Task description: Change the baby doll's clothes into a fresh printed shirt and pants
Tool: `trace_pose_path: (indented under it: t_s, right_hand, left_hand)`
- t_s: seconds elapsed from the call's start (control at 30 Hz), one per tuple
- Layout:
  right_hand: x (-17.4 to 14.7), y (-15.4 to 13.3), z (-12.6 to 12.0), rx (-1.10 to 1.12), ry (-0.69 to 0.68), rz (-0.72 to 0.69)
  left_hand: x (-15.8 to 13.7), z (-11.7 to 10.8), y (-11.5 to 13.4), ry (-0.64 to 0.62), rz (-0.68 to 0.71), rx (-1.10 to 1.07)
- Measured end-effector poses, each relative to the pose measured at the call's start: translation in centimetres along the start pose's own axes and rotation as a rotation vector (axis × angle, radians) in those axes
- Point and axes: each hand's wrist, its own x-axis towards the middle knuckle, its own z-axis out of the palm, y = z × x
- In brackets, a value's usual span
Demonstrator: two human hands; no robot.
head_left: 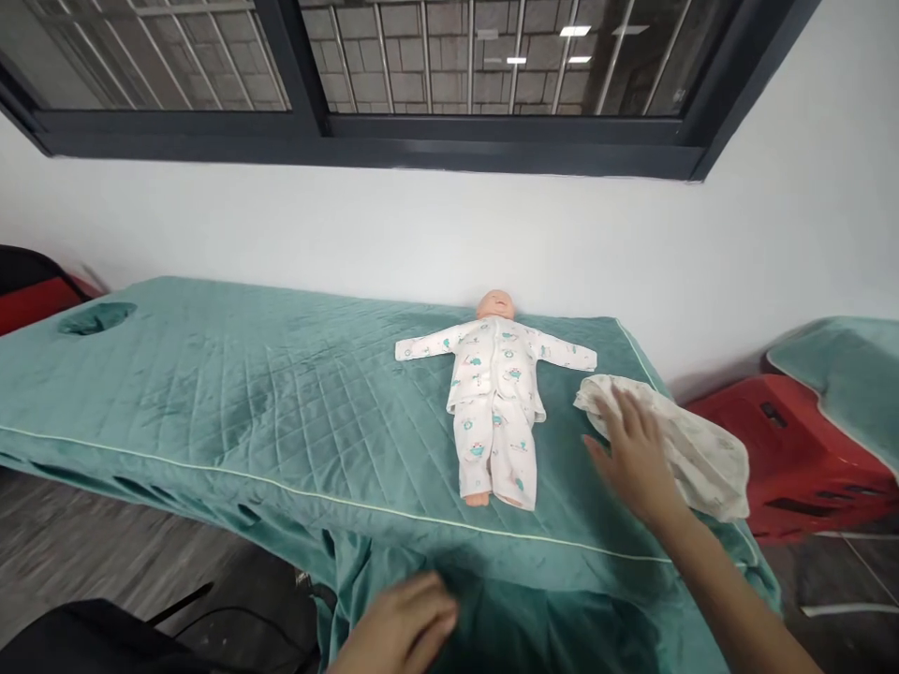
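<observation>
A baby doll (495,305) lies face up on the green bed, arms spread and head near the wall. It wears a white printed long-sleeved top (497,360) and matching trousers (493,445); one foot shows at a trouser hem. To the right lies a crumpled white printed cloth (706,459). My right hand (636,454) is over the cloth's left part with fingers spread; I cannot tell whether it touches. At the bottom, my left hand (404,622) is off the bed's front edge, slightly blurred, fingers loosely bent, thumb apart, nothing visible in it.
The quilted green bed cover (231,402) has a face hole (98,318) at far left. A red plastic stool (793,459) stands past the right end, partly under green fabric (843,365). Behind are a white wall (337,225) and a dark-framed window (492,150).
</observation>
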Motion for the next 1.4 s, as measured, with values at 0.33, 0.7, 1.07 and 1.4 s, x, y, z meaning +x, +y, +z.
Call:
trace_pose_path:
  t_s: [0.33, 0.7, 1.07, 1.4]
  right_hand:
    - [17.7, -7.9, 10.0, 0.850, 0.042, 0.200]
    - [20.2, -6.2, 12.6, 0.972, -0.053, 0.171]
    - [20.4, -6.3, 12.3, 0.905, -0.076, 0.125]
    - [20.3, -6.3, 12.2, 0.878, -0.097, 0.116]
  left_hand:
    - [32.1, -11.3, -2.5, 0.723, 0.089, -0.245]
    - [36.9, -11.4, -6.9, 0.589, 0.056, -0.132]
    - [37.1, -11.5, -7.0, 0.581, 0.081, -0.112]
    - [37.1, -11.3, -7.0, 0.585, 0.080, -0.049]
